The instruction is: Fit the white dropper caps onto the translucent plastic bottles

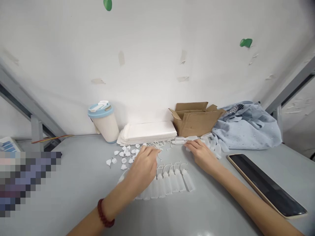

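My left grip point(144, 164) curls over loose caps point(126, 153), hold hidden; my right grip point(201, 154) lies open, fingertips steadying a squeeze bottle point(183, 141) ahead.

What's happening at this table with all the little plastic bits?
A person works at a grey table with bare hands. The left hand is curled at the edge of the scattered white caps; whether it grips one is unclear. The right hand lies open on loose little bottles beside a cardboard box. A row of small bottles lies side by side just below both hands.
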### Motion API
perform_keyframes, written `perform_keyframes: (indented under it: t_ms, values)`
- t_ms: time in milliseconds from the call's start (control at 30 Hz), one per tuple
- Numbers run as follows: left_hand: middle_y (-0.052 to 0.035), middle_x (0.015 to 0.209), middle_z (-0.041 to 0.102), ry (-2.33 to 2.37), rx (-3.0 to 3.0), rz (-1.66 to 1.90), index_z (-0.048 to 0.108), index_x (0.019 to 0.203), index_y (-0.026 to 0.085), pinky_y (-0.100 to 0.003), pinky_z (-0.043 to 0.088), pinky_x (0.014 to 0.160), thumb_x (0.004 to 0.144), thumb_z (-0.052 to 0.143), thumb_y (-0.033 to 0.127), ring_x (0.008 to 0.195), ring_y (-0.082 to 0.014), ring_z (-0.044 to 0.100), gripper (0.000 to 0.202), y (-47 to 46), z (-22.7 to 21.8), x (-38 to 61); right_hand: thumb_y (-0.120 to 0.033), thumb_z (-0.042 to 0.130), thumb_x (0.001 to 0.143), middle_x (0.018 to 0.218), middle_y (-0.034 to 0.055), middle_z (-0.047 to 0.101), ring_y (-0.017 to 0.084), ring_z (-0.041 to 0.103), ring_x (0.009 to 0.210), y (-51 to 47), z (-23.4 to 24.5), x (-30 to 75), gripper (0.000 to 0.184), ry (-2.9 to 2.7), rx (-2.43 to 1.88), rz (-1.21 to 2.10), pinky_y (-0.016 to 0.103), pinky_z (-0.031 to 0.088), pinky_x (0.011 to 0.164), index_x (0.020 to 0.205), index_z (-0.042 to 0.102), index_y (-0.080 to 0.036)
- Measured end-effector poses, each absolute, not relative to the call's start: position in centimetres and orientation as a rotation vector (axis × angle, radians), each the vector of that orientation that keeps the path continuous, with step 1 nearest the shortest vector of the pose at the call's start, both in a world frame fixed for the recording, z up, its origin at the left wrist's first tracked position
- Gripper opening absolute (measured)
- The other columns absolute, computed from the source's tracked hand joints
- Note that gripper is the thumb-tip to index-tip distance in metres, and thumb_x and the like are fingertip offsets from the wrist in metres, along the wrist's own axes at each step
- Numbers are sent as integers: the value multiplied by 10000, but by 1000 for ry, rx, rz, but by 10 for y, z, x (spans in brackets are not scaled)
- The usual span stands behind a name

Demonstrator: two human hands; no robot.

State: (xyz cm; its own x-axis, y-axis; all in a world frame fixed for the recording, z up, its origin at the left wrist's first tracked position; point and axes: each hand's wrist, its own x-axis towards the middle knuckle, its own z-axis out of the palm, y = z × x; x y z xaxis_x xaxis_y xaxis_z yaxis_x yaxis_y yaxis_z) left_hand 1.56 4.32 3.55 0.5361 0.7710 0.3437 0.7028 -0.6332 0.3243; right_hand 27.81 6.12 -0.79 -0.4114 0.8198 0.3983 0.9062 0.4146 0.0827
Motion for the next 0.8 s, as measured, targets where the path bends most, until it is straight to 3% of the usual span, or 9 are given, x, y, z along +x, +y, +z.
perform_keyframes:
  t_ms: [100,267,467,600,800]
  values:
    - [-79,1044,614,1299,2507,871,563,1108,159,-390,474,835,876,364,107,1006,-227,502,310,37,33,2,120,363,684,1078,95,638,253,481,946,57,-5,275,497,-2404,-1503,-428,360,421,748,1034,616,-127]
    - [-62,1028,636,1421,2379,978,591,1061,194,-360,514,727,886,392,196,991,-230,532,266,37,34,-9,116,359,697,1052,104,640,256,476,925,54,-3,272,473,-2399,-1463,-495,354,422,720,1024,606,-121]
    - [-42,920,656,1410,2450,1149,604,969,207,-336,504,704,889,452,208,901,-209,556,172,36,30,-10,-39,405,849,975,128,641,252,520,873,43,8,262,303,-2177,-1249,-559,381,452,728,1099,550,-126]
    - [-29,835,638,1312,2602,1234,583,872,198,-329,473,718,878,472,137,821,-185,544,127,31,26,-6,-117,460,869,1003,112,613,224,573,913,21,21,245,230,-1963,-1150,-249,352,483,741,1072,539,-189]
    - [-14,795,622,1243,2582,1232,551,875,197,-296,458,677,863,489,108,772,-168,539,109,16,28,7,-189,576,830,931,55,646,178,615,828,-7,30,222,90,-1804,-1096,337,292,512,666,914,580,-221]
